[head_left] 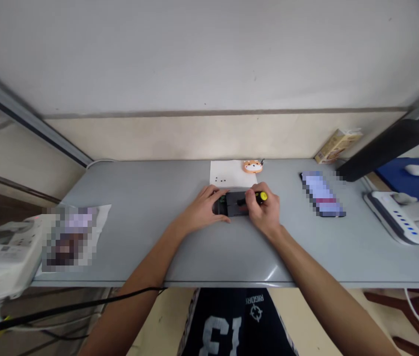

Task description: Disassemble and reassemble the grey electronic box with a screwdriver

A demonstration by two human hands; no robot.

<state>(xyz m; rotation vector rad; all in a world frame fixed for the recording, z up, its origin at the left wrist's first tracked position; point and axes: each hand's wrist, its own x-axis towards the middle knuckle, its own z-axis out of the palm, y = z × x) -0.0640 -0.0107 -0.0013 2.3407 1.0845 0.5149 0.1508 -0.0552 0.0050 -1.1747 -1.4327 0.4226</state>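
Observation:
A flat dark rectangular device (233,210) lies on the grey desk in front of me, with a small green patch like a circuit board showing near its left end. My left hand (208,203) clasps that end, thumb on the near edge and fingers on the far edge. In my right hand (267,212) is a screwdriver (264,196) with a black and yellow handle, its shaft pointing left over the device. Whether the tip touches a screw is too small to tell. Just behind, several tiny dark pieces, apparently screws (221,180), rest on a white sheet (229,168).
An orange animal-faced case (253,166) sits on the sheet's right part. To the right are a phone (322,194), a small box (337,146), a black upright object (387,148) and a power strip (404,220). Another power strip (27,242) and a printed packet (100,222) are left.

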